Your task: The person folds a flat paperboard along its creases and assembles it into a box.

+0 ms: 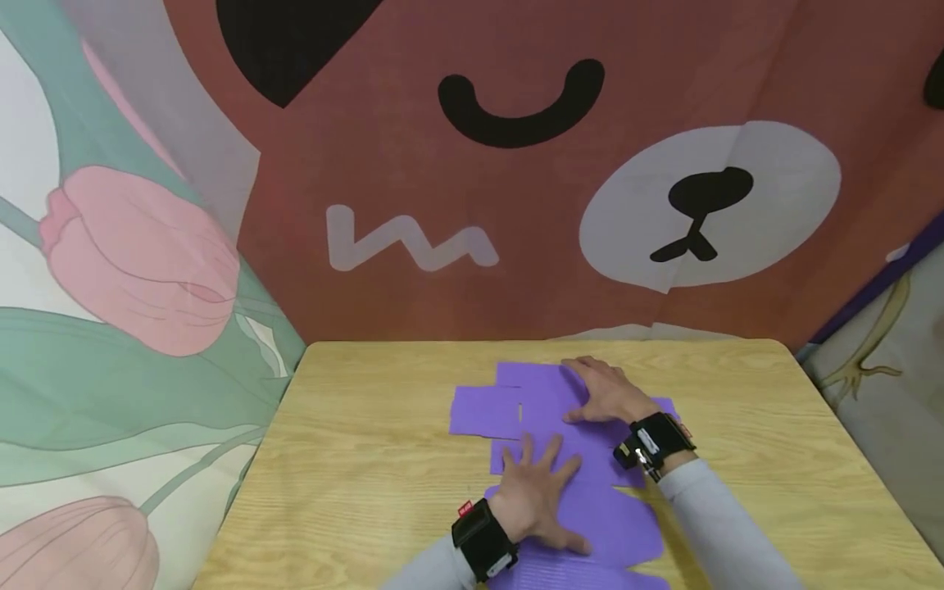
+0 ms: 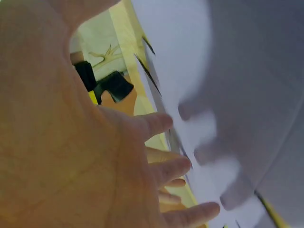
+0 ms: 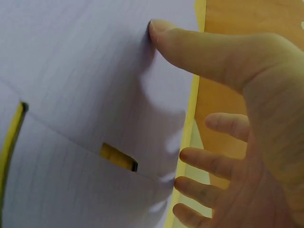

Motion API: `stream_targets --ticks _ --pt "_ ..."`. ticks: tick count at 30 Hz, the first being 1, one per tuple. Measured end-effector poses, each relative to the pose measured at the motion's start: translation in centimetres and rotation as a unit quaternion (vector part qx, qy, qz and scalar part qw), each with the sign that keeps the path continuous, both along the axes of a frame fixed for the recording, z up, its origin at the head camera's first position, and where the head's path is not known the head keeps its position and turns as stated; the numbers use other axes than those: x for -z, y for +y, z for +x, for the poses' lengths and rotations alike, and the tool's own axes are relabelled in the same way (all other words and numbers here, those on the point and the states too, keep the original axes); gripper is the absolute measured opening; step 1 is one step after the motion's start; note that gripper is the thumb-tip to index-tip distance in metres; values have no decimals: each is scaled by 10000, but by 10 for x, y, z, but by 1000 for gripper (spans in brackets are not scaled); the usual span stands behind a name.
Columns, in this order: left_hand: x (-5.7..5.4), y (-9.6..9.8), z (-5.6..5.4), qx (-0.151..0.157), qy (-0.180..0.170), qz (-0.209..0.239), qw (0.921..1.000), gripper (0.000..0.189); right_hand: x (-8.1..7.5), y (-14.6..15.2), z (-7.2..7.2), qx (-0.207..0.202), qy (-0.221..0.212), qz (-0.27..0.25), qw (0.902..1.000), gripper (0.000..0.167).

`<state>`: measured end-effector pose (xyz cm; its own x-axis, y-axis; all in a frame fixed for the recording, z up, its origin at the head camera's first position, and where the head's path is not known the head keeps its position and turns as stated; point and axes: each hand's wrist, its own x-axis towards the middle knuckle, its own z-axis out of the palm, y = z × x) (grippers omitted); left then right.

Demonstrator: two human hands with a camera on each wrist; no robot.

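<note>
A flat purple cardboard box blank [image 1: 605, 516] with cut flaps and slots lies unfolded on the wooden table. Over its near middle part my left hand [image 1: 534, 496] is held with fingers spread wide. In the left wrist view, the shadows of these fingers fall on the cardboard [image 2: 256, 90] apart from the fingertips. Farther off, my right hand [image 1: 608, 393] is at the far right part of the blank, thumb and fingers apart. The right wrist view shows its thumb [image 3: 164, 33] at the cardboard surface, near a small slot [image 3: 118, 156]. Neither hand grips anything.
The light wooden table [image 1: 369, 459] extends to both sides of the blank. Behind it hangs a cloth [image 1: 413, 303] printed with a brown bear, and a flower-print cloth [image 1: 147, 262] hangs at the left. Black camera straps sit on both wrists.
</note>
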<state>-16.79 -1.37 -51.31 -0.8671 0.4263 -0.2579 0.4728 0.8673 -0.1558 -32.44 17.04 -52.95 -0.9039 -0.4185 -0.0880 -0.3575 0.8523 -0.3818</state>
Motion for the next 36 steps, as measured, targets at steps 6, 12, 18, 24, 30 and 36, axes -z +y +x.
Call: stream_targets --ticks 6,12,18,24,30,36 --pt "3 9 6 -80 -190 -246 9995 102 2 0 -5 23 182 10 9998 102" --pt "3 13 8 -136 -244 -188 9994 102 -3 2 -13 188 562 -111 9982 75" --pt "4 15 9 -118 -166 -97 9997 104 -7 1 -24 310 842 -314 9955 45" --pt "6 15 12 -135 -195 -129 9996 104 -11 -2 -24 209 834 -382 9956 39" --pt "6 12 13 -155 -224 -57 9996 103 -24 -6 -16 177 892 -454 9948 31" --pt "7 7 14 -195 -199 43 9996 102 -39 -12 -7 62 989 -358 9944 26"
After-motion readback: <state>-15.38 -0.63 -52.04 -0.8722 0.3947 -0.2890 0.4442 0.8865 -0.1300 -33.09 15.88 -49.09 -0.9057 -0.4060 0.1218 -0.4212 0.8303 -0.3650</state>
